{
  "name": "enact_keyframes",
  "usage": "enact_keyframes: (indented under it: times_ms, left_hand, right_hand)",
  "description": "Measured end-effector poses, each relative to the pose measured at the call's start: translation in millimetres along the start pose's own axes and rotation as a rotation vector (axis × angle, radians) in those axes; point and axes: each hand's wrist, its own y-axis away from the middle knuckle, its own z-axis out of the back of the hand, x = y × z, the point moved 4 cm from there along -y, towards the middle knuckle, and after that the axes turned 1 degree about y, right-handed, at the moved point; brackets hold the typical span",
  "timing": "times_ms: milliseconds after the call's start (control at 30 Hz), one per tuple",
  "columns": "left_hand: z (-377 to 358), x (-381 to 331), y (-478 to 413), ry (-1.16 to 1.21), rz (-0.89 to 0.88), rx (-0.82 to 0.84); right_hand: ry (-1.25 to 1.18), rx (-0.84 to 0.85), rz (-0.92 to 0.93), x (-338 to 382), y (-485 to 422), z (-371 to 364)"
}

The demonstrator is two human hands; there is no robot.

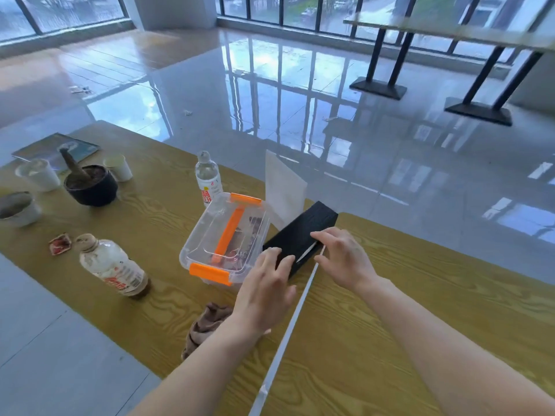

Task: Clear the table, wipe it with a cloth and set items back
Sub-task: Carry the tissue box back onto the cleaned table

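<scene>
The person stands at the near side of the wooden table (390, 295), and both hands are at a black box (303, 232) that lies in the middle of it. The left hand (264, 286) has the fingers stretched and a little spread, with the fingertips resting on the near end of the box. The right hand (342, 259) is at the box's right edge with bent fingers; I cannot tell if it really grips. A translucent white sheet (283, 187) stands up at 12 o'clock from the box. A clear plastic container (228, 235) with orange clasps is just beside the box at 9 o'clock, and a water bottle (207, 175) stands at 11 o'clock. The brown cloth (207, 325) lies crumpled at 7 o'clock, partly under the left forearm. Farther at 9 o'clock are a tilted milky bottle (114, 265) and a dark mortar (91, 184) with a pestle.
</scene>
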Motion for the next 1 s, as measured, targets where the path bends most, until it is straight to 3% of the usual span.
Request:
enact_keyframes:
  times_ms: [267, 500, 633, 1000]
  left_hand:
    - [-30.8, -17.1, -86.4, -0.215, 0.2, 0.134]
    - [-50.7, -5.5, -110.2, -0.291, 0.329, 0.257]
    - [-51.1, -2.0, -109.9, -0.248, 0.33, 0.227]
    - [-43.1, -1.2, -93.0, -0.068, 0.213, 0.078]
  right_hand:
    - [0.098, 0.142, 0.029, -56.1, -67.8, 6.4]
    - [0.115, 0.314, 0.072, -81.2, -105.4, -7.3]
    - [0.075, 0.428, 0.126, -90.9, -116.0, -14.8]
    - [-0.001, 0.368, 0.223, -98.8, -103.6, 5.0]
